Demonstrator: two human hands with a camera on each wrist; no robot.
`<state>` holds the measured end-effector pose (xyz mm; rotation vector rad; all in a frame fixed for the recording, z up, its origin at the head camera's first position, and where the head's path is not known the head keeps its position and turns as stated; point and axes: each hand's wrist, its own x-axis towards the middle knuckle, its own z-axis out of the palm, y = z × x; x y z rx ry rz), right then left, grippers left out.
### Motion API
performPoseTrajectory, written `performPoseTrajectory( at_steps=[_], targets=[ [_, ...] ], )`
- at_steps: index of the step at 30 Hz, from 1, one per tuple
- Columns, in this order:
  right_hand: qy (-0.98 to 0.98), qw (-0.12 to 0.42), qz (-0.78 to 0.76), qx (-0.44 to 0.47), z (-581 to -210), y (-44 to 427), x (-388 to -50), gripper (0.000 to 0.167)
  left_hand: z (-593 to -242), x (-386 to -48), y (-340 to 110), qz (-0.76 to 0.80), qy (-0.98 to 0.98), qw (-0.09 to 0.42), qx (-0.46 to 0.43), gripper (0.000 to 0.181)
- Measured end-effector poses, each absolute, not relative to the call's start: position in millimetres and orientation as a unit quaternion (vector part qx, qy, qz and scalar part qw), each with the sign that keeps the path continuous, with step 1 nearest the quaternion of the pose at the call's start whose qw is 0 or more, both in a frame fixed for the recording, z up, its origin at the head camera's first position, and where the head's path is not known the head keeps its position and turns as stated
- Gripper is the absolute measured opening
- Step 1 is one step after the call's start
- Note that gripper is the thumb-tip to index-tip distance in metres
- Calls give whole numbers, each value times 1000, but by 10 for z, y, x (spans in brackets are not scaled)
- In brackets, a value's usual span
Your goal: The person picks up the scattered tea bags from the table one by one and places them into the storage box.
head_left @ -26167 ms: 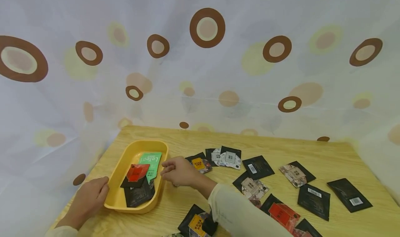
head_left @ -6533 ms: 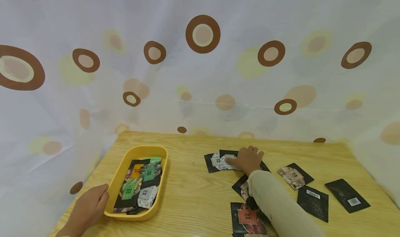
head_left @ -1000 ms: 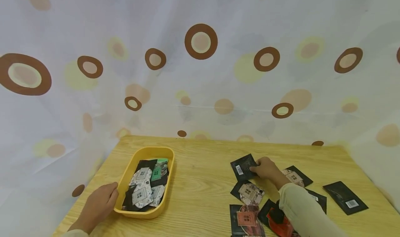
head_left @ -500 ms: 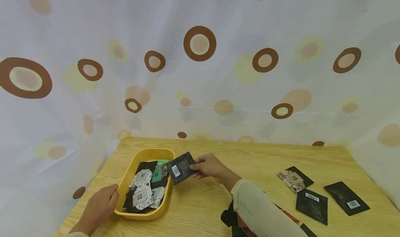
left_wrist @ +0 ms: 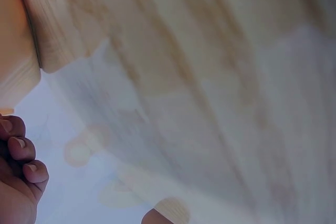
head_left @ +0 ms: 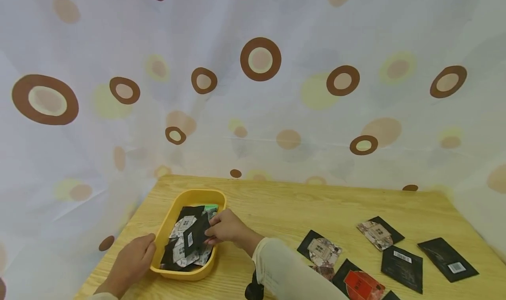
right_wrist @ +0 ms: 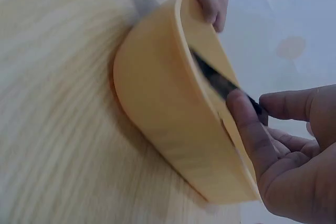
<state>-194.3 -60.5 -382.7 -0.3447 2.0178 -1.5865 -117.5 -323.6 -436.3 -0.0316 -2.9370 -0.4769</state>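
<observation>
In the head view, my right hand pinches a black packet with a white barcode label, tilted above the packets inside a yellow box. The right wrist view has the thumb and fingers of that hand on one end of the packet, which reaches inside the rim of the box. My left hand grips the near left rim; its fingers show curled in the left wrist view. White-patterned packets and a partly covered green one lie inside the box.
On the wooden table, several packets lie to the right: a pale-patterned one, a red-labelled one, another patterned one and two black barcoded ones. A dotted curtain stands behind the table.
My right hand has picked up the black packet from the table and carried it left, over the box. The left hand stays at the rim. The head view has shifted slightly.
</observation>
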Motion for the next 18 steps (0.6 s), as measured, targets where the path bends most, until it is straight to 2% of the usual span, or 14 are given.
performPoseTrajectory(
  at_steps=[4, 8, 18],
  targets=[
    [745, 277, -587, -154, -3825, -559, -1870, 44, -4422, -1163, -3225, -171, -980, 101, -24, 32],
    [760, 258, -564, -196, -3759, -295, -1895, 46, -4438, -1159, -3215, -168, -978, 121, -36, 31],
    [885, 172, -380, -208, -3605, 1116, -2169, 30, -4342, -1189, -3208, -159, -980, 114, -36, 31]
  ],
)
